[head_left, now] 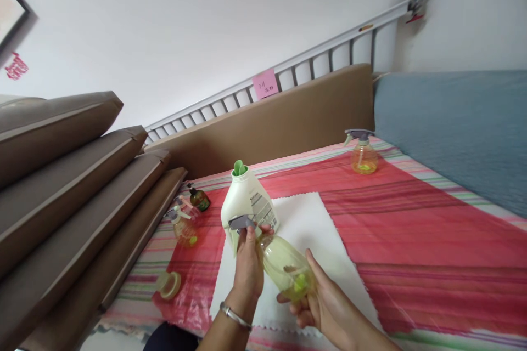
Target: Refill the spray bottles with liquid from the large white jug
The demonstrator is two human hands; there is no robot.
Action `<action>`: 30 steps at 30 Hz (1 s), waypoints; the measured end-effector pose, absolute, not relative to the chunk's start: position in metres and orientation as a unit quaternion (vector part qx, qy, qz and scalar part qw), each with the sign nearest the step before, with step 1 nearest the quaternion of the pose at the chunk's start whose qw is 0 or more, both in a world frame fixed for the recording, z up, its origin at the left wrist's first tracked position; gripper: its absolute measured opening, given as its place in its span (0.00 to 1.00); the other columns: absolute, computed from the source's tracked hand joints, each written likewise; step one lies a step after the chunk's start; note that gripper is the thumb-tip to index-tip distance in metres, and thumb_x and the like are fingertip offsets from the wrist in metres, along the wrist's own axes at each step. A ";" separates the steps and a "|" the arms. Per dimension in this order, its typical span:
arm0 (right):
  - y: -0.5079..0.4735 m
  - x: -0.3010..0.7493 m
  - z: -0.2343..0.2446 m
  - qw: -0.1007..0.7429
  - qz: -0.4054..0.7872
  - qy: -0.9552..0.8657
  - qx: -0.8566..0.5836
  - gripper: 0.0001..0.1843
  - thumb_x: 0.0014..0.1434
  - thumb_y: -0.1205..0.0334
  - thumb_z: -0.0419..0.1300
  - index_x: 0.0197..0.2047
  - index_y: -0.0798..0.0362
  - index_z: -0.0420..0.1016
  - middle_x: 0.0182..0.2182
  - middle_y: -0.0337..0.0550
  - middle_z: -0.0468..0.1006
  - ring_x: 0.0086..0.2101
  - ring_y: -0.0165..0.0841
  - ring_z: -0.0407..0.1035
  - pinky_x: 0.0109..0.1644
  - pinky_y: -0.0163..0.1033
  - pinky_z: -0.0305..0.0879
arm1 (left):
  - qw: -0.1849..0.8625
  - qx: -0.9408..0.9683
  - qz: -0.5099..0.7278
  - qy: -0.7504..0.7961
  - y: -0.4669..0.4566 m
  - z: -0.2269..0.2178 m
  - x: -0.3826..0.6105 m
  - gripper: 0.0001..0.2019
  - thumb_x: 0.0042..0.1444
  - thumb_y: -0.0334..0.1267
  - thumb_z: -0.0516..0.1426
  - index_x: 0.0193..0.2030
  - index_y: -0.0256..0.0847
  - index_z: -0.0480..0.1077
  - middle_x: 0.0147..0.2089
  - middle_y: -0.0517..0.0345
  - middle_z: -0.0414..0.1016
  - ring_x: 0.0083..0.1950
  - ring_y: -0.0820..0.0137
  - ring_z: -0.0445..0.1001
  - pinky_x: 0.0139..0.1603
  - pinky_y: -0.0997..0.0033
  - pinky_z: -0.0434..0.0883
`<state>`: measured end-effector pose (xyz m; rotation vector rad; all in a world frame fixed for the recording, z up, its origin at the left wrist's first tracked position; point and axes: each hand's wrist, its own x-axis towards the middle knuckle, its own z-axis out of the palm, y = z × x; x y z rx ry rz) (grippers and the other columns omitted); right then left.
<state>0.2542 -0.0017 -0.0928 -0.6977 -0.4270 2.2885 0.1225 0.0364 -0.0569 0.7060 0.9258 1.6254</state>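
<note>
Tilted between my two hands is a clear yellowish spray bottle (284, 263) with a bright green patch near its base. My left hand (249, 266), with a silver bangle on the wrist, is closed around its neck just under the grey trigger head (241, 222). The bottle's lower end lies in the fingers of my right hand (315, 299). Right behind it, a large pale green detergent jug (247, 197) stands uncapped, showing a green pour spout. The jug rests on a white scalloped mat (325, 236), and the spray head hides part of its front.
Another spray bottle (364, 159) stands at the back right. At left are a yellowish spray bottle (183, 230), a dark pump bottle (199, 199) and a round cap (168, 285). Stacked brown cushions (82, 219) border the left; a red cloth (411, 236) covers the surface.
</note>
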 end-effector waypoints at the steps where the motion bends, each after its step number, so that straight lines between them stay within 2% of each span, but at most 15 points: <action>1: -0.001 0.254 -0.093 0.355 0.881 -0.168 -0.264 0.35 0.58 0.35 0.44 0.51 0.59 0.59 0.25 0.49 0.78 0.19 0.30 0.70 0.20 0.31 0.64 | 0.533 0.295 0.687 0.396 0.036 -0.057 0.123 0.16 0.51 0.50 0.59 0.40 0.42 0.66 0.33 0.58 0.75 0.34 0.69 0.74 0.41 0.67 0.68; 4: -0.004 0.251 -0.091 0.404 0.859 -0.202 -0.240 0.34 0.57 0.38 0.51 0.58 0.52 0.52 0.28 0.45 0.78 0.23 0.32 0.72 0.25 0.34 0.66 | 0.514 0.287 0.700 0.404 0.037 -0.053 0.123 0.18 0.49 0.51 0.60 0.41 0.42 0.66 0.35 0.57 0.76 0.35 0.68 0.75 0.42 0.67 0.68; 7: -0.006 0.249 -0.086 0.450 0.821 -0.244 -0.252 0.37 0.54 0.45 0.60 0.60 0.47 0.47 0.32 0.41 0.76 0.28 0.35 0.74 0.30 0.38 0.67 | 0.499 0.288 0.710 0.405 0.037 -0.048 0.122 0.18 0.50 0.51 0.59 0.42 0.42 0.67 0.38 0.55 0.76 0.37 0.69 0.75 0.42 0.68 0.68; 13: -0.004 0.241 -0.090 0.516 0.740 -0.285 -0.322 0.46 0.43 0.45 0.67 0.60 0.46 0.48 0.39 0.43 0.72 0.31 0.39 0.74 0.35 0.46 0.67 | 0.490 0.289 0.723 0.392 0.037 -0.049 0.120 0.17 0.53 0.52 0.56 0.45 0.45 0.67 0.45 0.54 0.76 0.37 0.70 0.74 0.41 0.68 0.69; 17: -0.002 0.239 -0.097 0.533 0.710 -0.298 -0.351 0.49 0.41 0.44 0.68 0.60 0.46 0.47 0.39 0.44 0.72 0.29 0.38 0.73 0.34 0.45 0.68 | 0.500 0.299 0.708 0.400 0.038 -0.054 0.119 0.17 0.52 0.53 0.57 0.41 0.42 0.69 0.46 0.52 0.75 0.40 0.68 0.74 0.41 0.68 0.69; 20: -0.003 0.241 -0.097 0.516 0.735 -0.281 -0.338 0.50 0.41 0.41 0.66 0.60 0.47 0.47 0.34 0.42 0.74 0.26 0.37 0.73 0.29 0.42 0.67 | 0.505 0.305 0.703 0.398 0.038 -0.055 0.118 0.16 0.52 0.52 0.57 0.40 0.43 0.69 0.47 0.53 0.75 0.40 0.68 0.74 0.43 0.67 0.68; 23: -0.004 0.247 -0.093 0.463 0.797 -0.253 -0.296 0.43 0.48 0.35 0.58 0.59 0.49 0.49 0.29 0.42 0.77 0.21 0.33 0.72 0.25 0.37 0.66 | 0.514 0.307 0.699 0.391 0.038 -0.054 0.119 0.15 0.53 0.52 0.56 0.40 0.43 0.69 0.46 0.54 0.75 0.39 0.69 0.74 0.44 0.67 0.67; 25: -0.003 0.251 -0.092 0.397 0.850 -0.225 -0.263 0.39 0.54 0.32 0.48 0.57 0.53 0.53 0.26 0.46 0.79 0.17 0.29 0.68 0.22 0.34 0.65 | 0.526 0.308 0.692 0.385 0.037 -0.052 0.120 0.15 0.53 0.52 0.57 0.39 0.43 0.69 0.44 0.54 0.76 0.39 0.69 0.73 0.45 0.67 0.67; 27: 0.000 0.254 -0.092 0.347 0.884 -0.198 -0.243 0.39 0.55 0.31 0.42 0.53 0.59 0.58 0.26 0.53 0.80 0.14 0.28 0.67 0.19 0.32 0.64 | 0.532 0.307 0.691 0.382 0.037 -0.050 0.122 0.16 0.52 0.52 0.58 0.39 0.42 0.70 0.42 0.54 0.76 0.38 0.69 0.73 0.45 0.67 0.66; 30: 0.003 0.255 -0.094 0.354 0.891 -0.172 -0.225 0.35 0.58 0.35 0.42 0.49 0.61 0.63 0.30 0.56 0.81 0.19 0.30 0.71 0.21 0.31 0.67 | 0.525 0.304 0.701 0.376 0.037 -0.050 0.122 0.16 0.51 0.50 0.59 0.41 0.42 0.70 0.41 0.57 0.75 0.38 0.71 0.73 0.46 0.68 0.66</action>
